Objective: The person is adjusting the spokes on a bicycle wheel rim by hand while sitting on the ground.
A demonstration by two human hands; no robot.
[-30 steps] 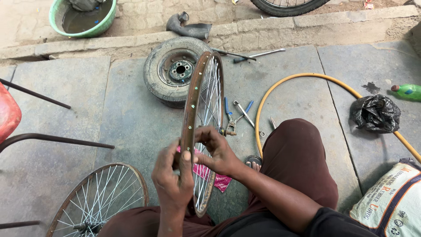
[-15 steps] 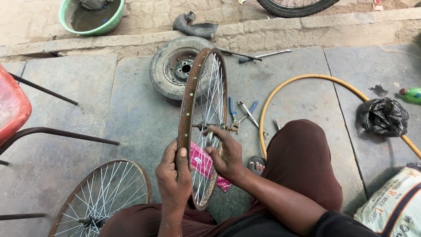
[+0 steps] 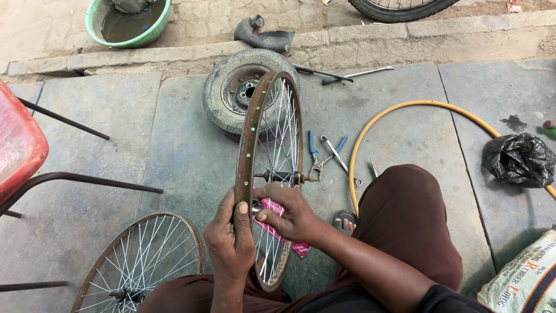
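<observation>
A rusty spoked bicycle wheel point(image 3: 250, 133) stands upright on edge between my knees, its hub and axle point(image 3: 284, 176) at mid-height. My left hand point(image 3: 230, 240) grips the near part of the rim from outside. My right hand point(image 3: 291, 213) reaches in among the spokes just inside the rim, fingers pinched at a spoke end close to my left thumb. A pink packet point(image 3: 288, 235) lies on the ground behind the spokes.
A small tyred wheel point(image 3: 223, 98) lies flat beyond the rim. Blue-handled pliers point(image 3: 314, 156) and spanners lie to the right, inside a yellow hose point(image 3: 405, 107). Second spoked wheel point(image 3: 139, 264) at lower left. Red chair point(image 3: 17, 145) left, black bag point(image 3: 519, 159) and sack point(image 3: 524, 281) right, green basin point(image 3: 130, 23) far back.
The wheel has been turned a little and now stands more upright. My right hand has slid down from near the hub to the rim beside my left hand.
</observation>
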